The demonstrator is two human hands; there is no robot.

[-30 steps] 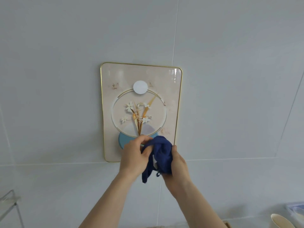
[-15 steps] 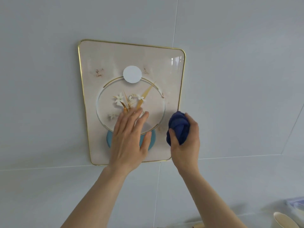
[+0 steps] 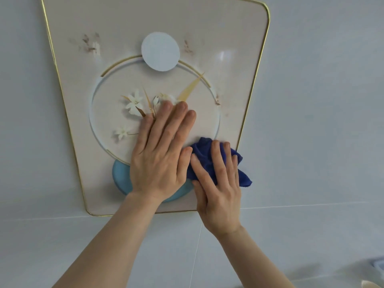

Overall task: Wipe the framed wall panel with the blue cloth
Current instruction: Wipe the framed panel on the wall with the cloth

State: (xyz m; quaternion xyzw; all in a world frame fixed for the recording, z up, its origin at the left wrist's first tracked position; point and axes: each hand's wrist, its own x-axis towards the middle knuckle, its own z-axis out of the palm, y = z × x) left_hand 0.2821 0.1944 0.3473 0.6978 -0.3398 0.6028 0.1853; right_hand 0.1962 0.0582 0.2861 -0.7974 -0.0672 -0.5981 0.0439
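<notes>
Framed wall panel (image 3: 234, 65) hangs on a pale tiled wall (image 3: 322, 100): thin gold frame, beige glossy face, printed white flowers, gold ring, pale disc up top, light blue disc at bottom. Blue cloth (image 3: 204, 154) bunched against the panel's lower right, near the right frame edge, one corner hanging past the frame over the tile. Right hand (image 3: 218, 188) lies flat on the cloth, fingers spread, pressing it to the surface, not clamped around it. Left hand (image 3: 160, 154) flat, fingers together, palm on the panel centre over the blue disc, holding nothing, likely bracing.

Risks: panel may shift or tilt on its mount if the wipe pushes sideways harder than the brace holds. Bunched cloth gives a small contact patch, so streaks or missed areas are likely. Bare left palm may leave prints on the glossy face; most of the upper panel probably not wiped yet.

Tile grout lines run below and right. Blurred white and bluish objects at the bottom right corner, can't identify.
</notes>
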